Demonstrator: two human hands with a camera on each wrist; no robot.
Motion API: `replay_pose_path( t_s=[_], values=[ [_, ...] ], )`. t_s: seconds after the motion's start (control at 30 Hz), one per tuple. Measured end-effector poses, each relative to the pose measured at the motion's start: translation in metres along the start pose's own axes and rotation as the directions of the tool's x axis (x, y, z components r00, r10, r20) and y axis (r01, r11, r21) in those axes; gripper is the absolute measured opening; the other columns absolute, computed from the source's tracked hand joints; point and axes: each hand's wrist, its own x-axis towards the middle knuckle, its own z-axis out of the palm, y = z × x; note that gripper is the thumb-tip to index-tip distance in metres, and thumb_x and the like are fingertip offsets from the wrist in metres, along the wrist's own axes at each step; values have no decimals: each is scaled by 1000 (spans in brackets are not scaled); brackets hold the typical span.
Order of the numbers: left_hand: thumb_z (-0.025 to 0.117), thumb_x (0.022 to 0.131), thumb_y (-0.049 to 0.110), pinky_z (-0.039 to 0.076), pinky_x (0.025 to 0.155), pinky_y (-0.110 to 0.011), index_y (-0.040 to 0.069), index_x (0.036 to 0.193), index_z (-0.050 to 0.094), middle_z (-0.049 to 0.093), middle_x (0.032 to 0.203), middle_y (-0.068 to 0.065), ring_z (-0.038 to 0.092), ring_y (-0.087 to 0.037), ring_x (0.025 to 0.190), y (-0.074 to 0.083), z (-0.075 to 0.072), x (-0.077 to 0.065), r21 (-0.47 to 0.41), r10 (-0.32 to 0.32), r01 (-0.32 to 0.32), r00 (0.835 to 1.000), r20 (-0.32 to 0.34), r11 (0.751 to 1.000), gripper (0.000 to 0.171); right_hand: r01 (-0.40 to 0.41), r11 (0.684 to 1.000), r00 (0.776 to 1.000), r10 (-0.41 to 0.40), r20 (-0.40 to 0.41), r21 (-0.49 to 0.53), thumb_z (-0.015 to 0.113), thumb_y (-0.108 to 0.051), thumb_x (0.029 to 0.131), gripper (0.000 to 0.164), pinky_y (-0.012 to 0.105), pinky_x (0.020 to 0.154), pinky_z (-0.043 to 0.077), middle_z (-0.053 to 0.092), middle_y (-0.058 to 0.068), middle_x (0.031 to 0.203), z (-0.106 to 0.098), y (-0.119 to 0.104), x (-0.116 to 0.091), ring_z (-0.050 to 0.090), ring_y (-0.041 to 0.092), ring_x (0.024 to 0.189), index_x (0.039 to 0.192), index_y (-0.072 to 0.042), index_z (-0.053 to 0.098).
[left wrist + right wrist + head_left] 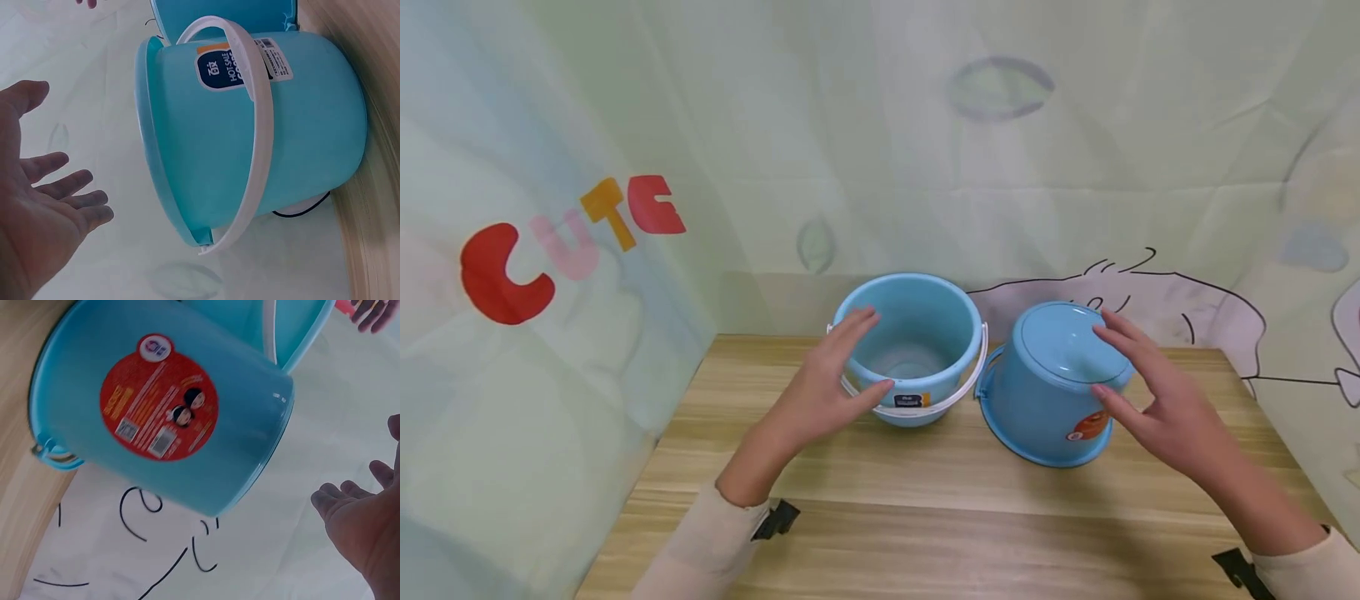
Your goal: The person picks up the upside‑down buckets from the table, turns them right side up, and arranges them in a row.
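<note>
"Left hand [820, 390] and right hand [1176, 417] both spread, holding nothing?"
"Yes. On the table [917, 542]: upright bucket [913, 333] left, upturned bucket [1048, 392] right."
"Risk?"
"A sideways knock could topple either; the drooping white handle [264, 131] might swing and snag."

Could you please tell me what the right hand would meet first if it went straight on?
Most likely the overturned blue bucket, near its upturned base; how high the right hand sits is unclear, so it might pass over.
</note>
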Motion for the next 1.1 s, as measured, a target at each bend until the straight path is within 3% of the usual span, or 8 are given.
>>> replay_pose_path(
  t_s=[0.33, 0.7, 0.8, 0.9, 1.0, 1.1],
  values=[
    [86, 84, 26, 43, 116, -51, 3, 150, 50, 45, 159, -14, 38, -34, 152, 14, 15, 0, 37, 147, -148, 989, 25, 988, 79, 20, 1000, 996, -21, -90, -5, 85, 15, 67, 101, 4, 112, 22, 41, 12, 163, -16, 31, -21, 28, -6, 150, 156, -12, 45],
    [89, 80, 33, 41, 119, -45, 4, 145, 53, 49, 154, -15, 42, -35, 149, 29, 38, 2, 102, 333, -339, 940, 71, 935, 80, -56, 997, 989, 48, -143, -58, 86, 8, 70, 94, 3, 111, 19, 39, -12, 163, -27, 60, -46, 28, -10, 148, 154, -13, 49],
    [88, 82, 37, 41, 119, -42, 4, 145, 53, 51, 152, -15, 45, -34, 147, 32, 47, 3, 117, 383, -393, 919, 94, 912, 79, -38, 996, 992, 28, -126, -75, 86, 8, 70, 94, 3, 112, 19, 43, -4, 162, -25, 67, -52, 29, -10, 147, 154, -10, 49],
    [86, 82, 42, 40, 119, -39, 3, 144, 54, 54, 148, -16, 50, -33, 143, 35, 59, 4, 130, 453, -465, 885, 112, 876, 80, -23, 996, 995, 14, -97, -89, 87, 6, 69, 93, 2, 111, 19, 48, 4, 159, -21, 72, -58, 30, -12, 146, 153, -9, 49],
    [85, 82, 48, 40, 119, -35, 1, 141, 56, 56, 145, -16, 54, -31, 140, 36, 71, 6, 147, 518, -532, 846, 125, 834, 81, -12, 995, 997, 4, -75, -101, 88, 3, 69, 92, 2, 111, 19, 51, 3, 156, -15, 78, -62, 30, -14, 144, 152, -11, 51],
    [84, 82, 52, 38, 121, -32, 2, 139, 57, 58, 144, -15, 54, -29, 140, 39, 85, 8, 143, 538, -556, 830, 149, 819, 81, 14, 994, 998, -21, -56, -112, 89, 0, 67, 90, 3, 112, 20, 53, 3, 153, -10, 87, -68, 31, -14, 143, 150, -9, 54]
  ],
)
